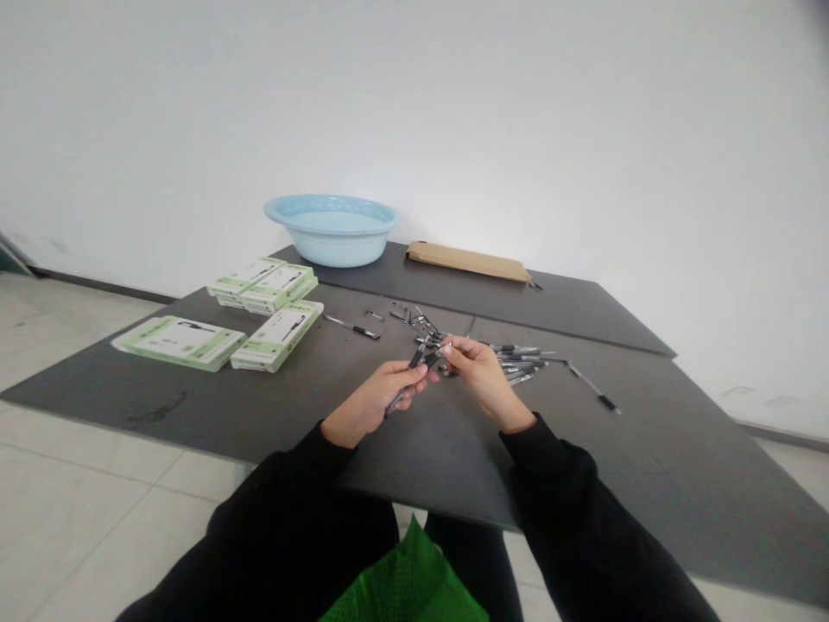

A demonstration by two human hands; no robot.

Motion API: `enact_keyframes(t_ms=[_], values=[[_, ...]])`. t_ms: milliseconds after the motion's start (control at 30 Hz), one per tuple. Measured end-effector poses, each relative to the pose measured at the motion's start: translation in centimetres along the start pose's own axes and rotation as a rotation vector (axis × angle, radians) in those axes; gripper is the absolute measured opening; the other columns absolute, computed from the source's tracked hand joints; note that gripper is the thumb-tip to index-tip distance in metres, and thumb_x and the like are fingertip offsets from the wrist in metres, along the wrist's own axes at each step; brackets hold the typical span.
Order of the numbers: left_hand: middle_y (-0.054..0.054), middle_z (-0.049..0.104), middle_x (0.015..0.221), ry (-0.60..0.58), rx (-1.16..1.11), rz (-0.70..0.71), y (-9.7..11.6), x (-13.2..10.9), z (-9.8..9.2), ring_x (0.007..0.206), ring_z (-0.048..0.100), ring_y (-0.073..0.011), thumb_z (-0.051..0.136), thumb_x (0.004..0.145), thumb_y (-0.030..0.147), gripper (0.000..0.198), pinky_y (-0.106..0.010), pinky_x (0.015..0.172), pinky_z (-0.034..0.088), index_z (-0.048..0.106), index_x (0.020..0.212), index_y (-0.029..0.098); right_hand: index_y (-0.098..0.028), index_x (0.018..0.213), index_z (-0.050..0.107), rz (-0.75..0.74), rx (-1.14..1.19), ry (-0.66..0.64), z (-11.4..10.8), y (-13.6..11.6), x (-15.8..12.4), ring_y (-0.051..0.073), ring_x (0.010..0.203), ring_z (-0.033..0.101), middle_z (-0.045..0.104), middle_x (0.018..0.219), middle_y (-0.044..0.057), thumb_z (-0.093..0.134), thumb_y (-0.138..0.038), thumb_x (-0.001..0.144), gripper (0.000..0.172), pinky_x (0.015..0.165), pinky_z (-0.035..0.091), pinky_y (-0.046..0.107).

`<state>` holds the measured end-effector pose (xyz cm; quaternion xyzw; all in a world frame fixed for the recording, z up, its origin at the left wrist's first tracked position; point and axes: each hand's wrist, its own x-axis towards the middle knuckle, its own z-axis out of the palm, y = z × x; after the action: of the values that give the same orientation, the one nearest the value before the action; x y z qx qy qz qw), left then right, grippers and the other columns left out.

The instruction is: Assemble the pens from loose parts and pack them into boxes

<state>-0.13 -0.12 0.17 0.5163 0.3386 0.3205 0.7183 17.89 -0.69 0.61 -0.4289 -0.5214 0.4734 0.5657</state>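
Note:
My left hand (383, 390) is closed around gel pens (419, 355) with clear barrels and black grips. Their ends fan out past the thumb, and one barrel sticks out below the palm. My right hand (480, 373) is closed in a pinch at the tip end of one of these pens, close to the left fingers. Just beyond both hands lie small black pen caps and parts (420, 321) in a loose heap. A pile of pens (522, 363) lies to the right of my right hand, partly hidden by it.
Green-and-white pen boxes (275, 337) lie on the left of the dark table (414, 466), some stacked. A light blue basin (337, 246) and a flat brown cardboard package (466, 261) stand at the back. Single pens lie left (351, 326) and right (594, 387).

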Motion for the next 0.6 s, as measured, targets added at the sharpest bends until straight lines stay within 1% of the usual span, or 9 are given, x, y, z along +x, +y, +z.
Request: enact_keyframes(t_ms=[133, 200, 233, 267, 300, 367, 433, 500, 600], values=[[0.005, 0.044, 0.053, 0.187, 0.217, 0.083, 0.0, 1.1, 0.2, 0.042, 0.028, -0.0037, 0.072, 0.067, 0.046, 0.035, -0.023, 0.044, 0.015, 0.061, 0.065, 0.013, -0.018, 0.083, 0.069, -0.019, -0.031, 0.055, -0.2, 0.4, 0.3, 0.011, 0.056, 0.041, 0.055, 0.064, -0.002, 0.075, -0.047, 0.07, 0.033, 0.056, 0.031, 0.026], [0.004, 0.046, 0.053, 0.234, 0.305, 0.169, 0.3, 2.1, 0.7, 0.045, 0.032, -0.0048, 0.072, 0.067, 0.044, 0.035, -0.022, 0.045, 0.017, 0.059, 0.059, 0.013, -0.017, 0.079, 0.068, -0.034, -0.033, 0.091, -0.7, 0.6, 0.8, 0.01, 0.055, 0.038, 0.051, 0.06, -0.003, 0.074, -0.05, 0.07, 0.034, 0.055, 0.029, 0.026], [0.003, 0.048, 0.054, 0.224, 0.327, 0.205, 0.6, 2.8, 1.0, 0.047, 0.035, -0.0056, 0.071, 0.067, 0.044, 0.035, -0.022, 0.046, 0.019, 0.059, 0.058, 0.013, -0.017, 0.076, 0.067, -0.043, -0.022, 0.107, -1.1, 0.7, 1.1, 0.01, 0.055, 0.038, 0.049, 0.058, -0.004, 0.074, -0.051, 0.07, 0.035, 0.055, 0.028, 0.026], [0.002, 0.049, 0.056, 0.188, 0.328, 0.217, 0.9, 3.6, 1.3, 0.048, 0.037, -0.0061, 0.07, 0.069, 0.046, 0.036, -0.022, 0.047, 0.02, 0.061, 0.059, 0.012, -0.017, 0.073, 0.065, -0.051, -0.004, 0.123, -1.6, 0.7, 1.4, 0.01, 0.055, 0.037, 0.048, 0.058, -0.004, 0.073, -0.051, 0.07, 0.035, 0.055, 0.028, 0.026], [0.002, 0.05, 0.057, 0.134, 0.309, 0.203, 1.1, 4.4, 1.6, 0.048, 0.037, -0.0062, 0.067, 0.071, 0.047, 0.037, -0.022, 0.046, 0.02, 0.062, 0.062, 0.012, -0.017, 0.071, 0.064, -0.061, 0.018, 0.137, -2.1, 0.7, 1.8, 0.01, 0.054, 0.037, 0.048, 0.058, -0.004, 0.073, -0.051, 0.071, 0.035, 0.055, 0.028, 0.026], [0.003, 0.049, 0.057, 0.014, 0.224, 0.13, 1.6, 6.2, 2.1, 0.045, 0.035, -0.0056, 0.063, 0.074, 0.05, 0.039, -0.022, 0.045, 0.018, 0.066, 0.07, 0.011, -0.018, 0.068, 0.062, -0.082, 0.05, 0.176, -3.4, 0.6, 2.4, 0.01, 0.054, 0.037, 0.048, 0.057, -0.004, 0.074, -0.052, 0.07, 0.036, 0.055, 0.029, 0.026], [0.004, 0.048, 0.055, -0.054, 0.145, 0.08, 1.7, 7.8, 2.5, 0.042, 0.032, -0.0052, 0.063, 0.073, 0.05, 0.04, -0.022, 0.043, 0.018, 0.067, 0.077, 0.011, -0.018, 0.068, 0.063, -0.096, 0.046, 0.229, -4.5, 0.4, 2.9, 0.01, 0.053, 0.037, 0.046, 0.055, -0.005, 0.075, -0.052, 0.068, 0.036, 0.055, 0.028, 0.026], [0.004, 0.049, 0.056, -0.052, 0.119, 0.084, 1.6, 8.8, 2.5, 0.042, 0.033, -0.0049, 0.065, 0.071, 0.049, 0.04, -0.022, 0.042, 0.019, 0.066, 0.079, 0.009, -0.018, 0.07, 0.064, -0.091, 0.013, 0.273, -5.1, 0.2, 3.1, 0.01, 0.051, 0.036, 0.046, 0.053, -0.005, 0.075, -0.053, 0.066, 0.037, 0.053, 0.026, 0.026], [0.002, 0.054, 0.063, 0.007, 0.139, 0.118, 0.9, 9.1, 2.2, 0.047, 0.039, -0.0046, 0.071, 0.069, 0.047, 0.04, -0.019, 0.043, 0.021, 0.066, 0.082, 0.01, -0.017, 0.071, 0.065, -0.076, -0.041, 0.299, -5.0, 0.0, 3.0, 0.01, 0.051, 0.036, 0.046, 0.054, -0.005, 0.075, -0.055, 0.065, 0.039, 0.053, 0.026, 0.026]])
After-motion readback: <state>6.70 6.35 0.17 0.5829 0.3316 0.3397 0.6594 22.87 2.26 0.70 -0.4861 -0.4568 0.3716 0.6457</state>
